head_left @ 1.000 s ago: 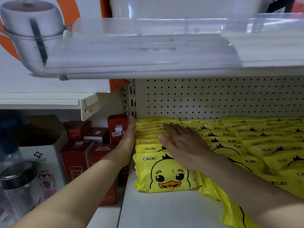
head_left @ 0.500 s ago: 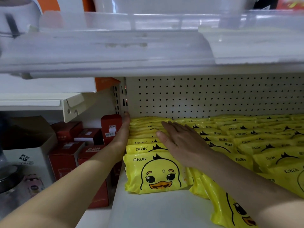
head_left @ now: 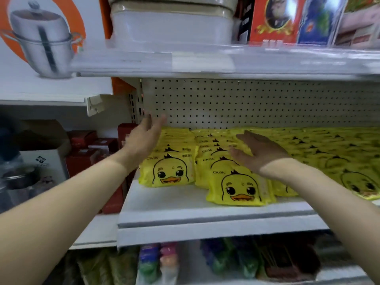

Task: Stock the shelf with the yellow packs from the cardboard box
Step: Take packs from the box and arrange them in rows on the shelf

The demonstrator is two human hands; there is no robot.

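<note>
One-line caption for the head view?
Open left hand and open right hand over rows of yellow packs on the white shelf.

We see the yellow packs [head_left: 320, 147] lying flat in overlapping rows on the white shelf [head_left: 164, 200]. They fill the middle band of the frame from left of centre to the right edge and reach to the back of the shelf. Each is a soft plastic pack printed with a cartoon duckling face, an orange bill and the word "Ckak". The left front pack [head_left: 167, 171] lies face up at the shelf's left end. The centre front pack [head_left: 238, 189], just below centre, juts nearest the front lip.
</note>
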